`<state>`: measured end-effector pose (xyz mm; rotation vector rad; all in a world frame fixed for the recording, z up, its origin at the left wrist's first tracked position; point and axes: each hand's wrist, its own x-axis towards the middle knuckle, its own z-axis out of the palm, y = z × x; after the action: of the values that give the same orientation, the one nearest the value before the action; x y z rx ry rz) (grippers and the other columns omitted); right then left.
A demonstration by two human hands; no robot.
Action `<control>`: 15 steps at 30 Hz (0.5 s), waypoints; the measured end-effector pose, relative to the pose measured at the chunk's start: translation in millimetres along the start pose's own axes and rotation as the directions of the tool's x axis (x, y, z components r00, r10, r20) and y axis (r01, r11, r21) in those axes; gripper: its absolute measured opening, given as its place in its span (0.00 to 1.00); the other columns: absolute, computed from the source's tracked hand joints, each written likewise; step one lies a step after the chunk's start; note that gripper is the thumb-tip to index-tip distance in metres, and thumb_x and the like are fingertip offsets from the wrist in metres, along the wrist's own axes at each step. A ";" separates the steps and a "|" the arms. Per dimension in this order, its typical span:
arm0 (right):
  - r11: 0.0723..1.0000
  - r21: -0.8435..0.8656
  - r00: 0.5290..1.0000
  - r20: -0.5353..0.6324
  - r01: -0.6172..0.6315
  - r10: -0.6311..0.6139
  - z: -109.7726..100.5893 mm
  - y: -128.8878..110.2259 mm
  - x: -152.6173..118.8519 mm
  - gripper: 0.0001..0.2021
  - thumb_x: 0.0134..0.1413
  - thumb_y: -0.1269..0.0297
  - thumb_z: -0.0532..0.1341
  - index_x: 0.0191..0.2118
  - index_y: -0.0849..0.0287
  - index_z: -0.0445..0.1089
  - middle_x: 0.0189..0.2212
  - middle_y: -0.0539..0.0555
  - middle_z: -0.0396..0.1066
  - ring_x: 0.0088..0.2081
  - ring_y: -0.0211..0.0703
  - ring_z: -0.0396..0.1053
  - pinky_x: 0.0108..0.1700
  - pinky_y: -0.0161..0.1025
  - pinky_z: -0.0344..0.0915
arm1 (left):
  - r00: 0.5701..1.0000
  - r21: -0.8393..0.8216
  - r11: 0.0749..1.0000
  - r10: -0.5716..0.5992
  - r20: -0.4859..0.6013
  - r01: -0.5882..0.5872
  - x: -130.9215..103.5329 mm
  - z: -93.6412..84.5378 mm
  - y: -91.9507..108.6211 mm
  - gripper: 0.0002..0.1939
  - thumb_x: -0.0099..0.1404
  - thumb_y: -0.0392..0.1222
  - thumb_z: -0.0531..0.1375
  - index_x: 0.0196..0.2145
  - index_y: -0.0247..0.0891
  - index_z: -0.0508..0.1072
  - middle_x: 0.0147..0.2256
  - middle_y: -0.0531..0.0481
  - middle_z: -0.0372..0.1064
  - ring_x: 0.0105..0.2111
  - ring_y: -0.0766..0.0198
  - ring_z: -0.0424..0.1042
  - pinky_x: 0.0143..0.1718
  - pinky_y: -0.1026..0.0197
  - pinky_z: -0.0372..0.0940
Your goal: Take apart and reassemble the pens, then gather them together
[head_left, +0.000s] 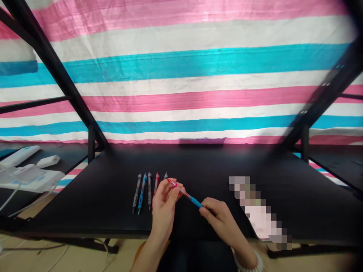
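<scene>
Holding one pen point(184, 194) between both hands: left hand point(164, 206) is pinching its red end, right hand point(218, 217) its blue end, axis slanting up-left above the black table point(113, 196), beside a row of pens point(146, 190).

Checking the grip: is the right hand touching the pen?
Touching. The head view shows the right hand pinching the pen's blue end, with no gap.

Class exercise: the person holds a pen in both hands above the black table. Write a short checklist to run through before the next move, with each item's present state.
1. Pen held at both ends: ok.
2. Left hand grips the red end: ok.
3. Right hand pinches the blue end: ok.
4. Row of pens lies apart from the hands on the table: ok.
5. Pen's two halves joined or loose: cannot tell.
</scene>
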<state>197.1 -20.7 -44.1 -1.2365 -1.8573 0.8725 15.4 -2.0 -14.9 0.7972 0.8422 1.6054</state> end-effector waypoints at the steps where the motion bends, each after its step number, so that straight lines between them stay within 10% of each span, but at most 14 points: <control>1: 1.000 -0.006 1.000 -0.001 -0.001 0.001 0.2 -0.1 -0.2 0.18 0.66 0.60 0.55 0.24 0.58 0.63 0.23 0.48 0.60 0.27 0.39 0.61 0.30 0.36 0.53 | 1.000 -0.014 1.000 -0.007 0.008 0.007 1.4 0.4 1.1 0.16 0.56 0.46 0.73 0.39 0.39 0.77 0.33 0.51 0.77 0.37 0.63 0.78 0.45 0.59 0.73; 8: 0.989 0.134 0.998 -0.009 -0.059 0.061 -3.1 -5.8 -0.3 0.12 0.66 0.58 0.57 0.45 0.58 0.72 0.23 0.46 0.66 0.26 0.39 0.63 0.30 0.35 0.56 | 0.997 0.031 0.997 0.072 -0.036 -0.071 20.2 -8.5 29.3 0.26 0.58 0.45 0.72 0.53 0.44 0.71 0.36 0.50 0.79 0.33 0.65 0.78 0.38 0.62 0.73; 15: 0.978 0.192 0.996 -0.031 -0.077 0.084 -1.9 1.1 -0.9 0.14 0.68 0.55 0.55 0.45 0.59 0.72 0.22 0.47 0.67 0.26 0.41 0.67 0.31 0.36 0.59 | 0.997 0.220 0.974 0.039 0.067 -0.053 29.4 -19.1 40.8 0.21 0.57 0.43 0.71 0.46 0.38 0.70 0.32 0.48 0.80 0.29 0.62 0.78 0.36 0.60 0.73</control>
<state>199.4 -20.9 -44.2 -1.2068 -1.6604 1.0377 -26.4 18.8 11.8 1.0260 0.9761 1.5351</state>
